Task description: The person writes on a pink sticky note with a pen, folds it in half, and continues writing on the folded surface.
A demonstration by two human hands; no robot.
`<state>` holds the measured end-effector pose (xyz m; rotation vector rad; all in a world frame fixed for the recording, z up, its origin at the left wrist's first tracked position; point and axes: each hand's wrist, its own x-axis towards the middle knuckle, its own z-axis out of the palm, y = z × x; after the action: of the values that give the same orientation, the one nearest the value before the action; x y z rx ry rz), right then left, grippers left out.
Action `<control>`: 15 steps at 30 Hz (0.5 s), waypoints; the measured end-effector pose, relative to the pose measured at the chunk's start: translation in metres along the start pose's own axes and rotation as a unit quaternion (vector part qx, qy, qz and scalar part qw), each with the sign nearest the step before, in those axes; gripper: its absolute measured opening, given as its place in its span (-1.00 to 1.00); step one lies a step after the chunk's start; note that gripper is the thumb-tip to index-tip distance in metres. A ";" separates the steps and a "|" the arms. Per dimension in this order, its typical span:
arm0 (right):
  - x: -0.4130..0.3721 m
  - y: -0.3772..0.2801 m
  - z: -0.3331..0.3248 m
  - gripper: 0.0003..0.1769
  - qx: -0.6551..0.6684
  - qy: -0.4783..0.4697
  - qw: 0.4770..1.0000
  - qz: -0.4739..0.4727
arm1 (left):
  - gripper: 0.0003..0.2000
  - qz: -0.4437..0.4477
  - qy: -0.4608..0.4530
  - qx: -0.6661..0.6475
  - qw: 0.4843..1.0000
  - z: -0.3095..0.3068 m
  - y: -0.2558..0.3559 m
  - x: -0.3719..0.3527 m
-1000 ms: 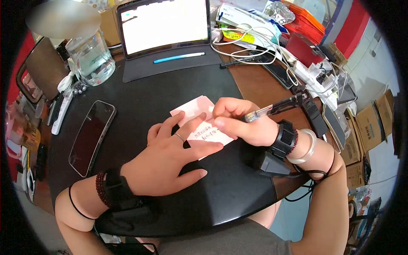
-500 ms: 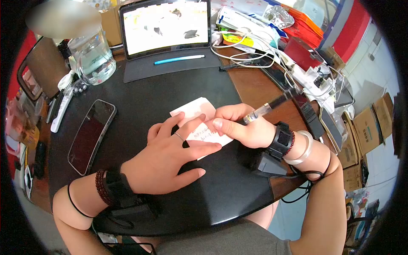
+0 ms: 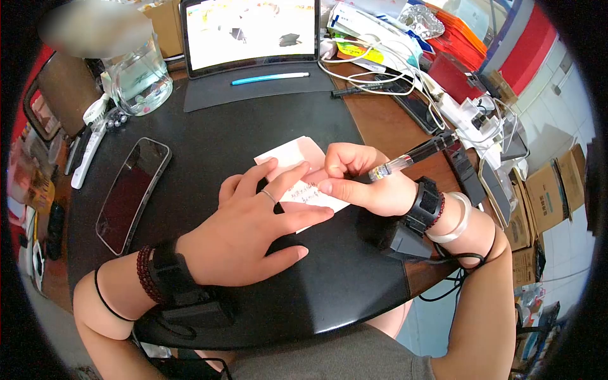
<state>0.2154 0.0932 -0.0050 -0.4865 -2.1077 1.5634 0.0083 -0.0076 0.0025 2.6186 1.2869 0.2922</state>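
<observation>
A small folded white paper (image 3: 299, 152) with lines of handwriting lies on the black desk mat in front of me. My left hand (image 3: 247, 221) rests over its left side, fingers spread and pressing it flat, with a ring on one finger. My right hand (image 3: 364, 183) is closed at the paper's right edge, thumb and curled index finger close together. A clear-barrelled pen (image 3: 411, 156) is held in it, slanting up to the right from the web of the thumb. The pen's lower end is hidden by the fingers.
A phone (image 3: 134, 196) lies left of my left hand, near a glass pitcher (image 3: 142, 85). Behind the paper stand a lit tablet (image 3: 250, 38) and a blue pen (image 3: 269, 78). Cables (image 3: 380, 82) and a power strip (image 3: 459, 111) crowd the right side.
My right index finger is drawn up and bent more, and the pen has shifted slightly with the hand. The left hand stays on the paper. The view has shifted slightly.
</observation>
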 end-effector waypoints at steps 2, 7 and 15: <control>0.000 -0.001 0.000 -0.73 0.002 -0.001 1.000 0.006 | -0.52 0.004 0.004 0.003 1.000 0.001 -0.001 -0.001; 0.001 -0.005 0.002 -0.71 0.001 0.004 1.000 0.020 | -0.53 0.000 0.002 -0.001 1.000 0.000 -0.001 0.000; 0.002 0.007 0.003 -0.69 -0.003 0.055 0.998 -0.033 | -0.53 -0.007 0.015 -0.004 1.000 0.000 0.001 0.000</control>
<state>0.2124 0.0943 -0.0123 -0.4905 -2.0256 1.4596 0.0089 -0.0078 0.0028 2.6077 1.3105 0.3344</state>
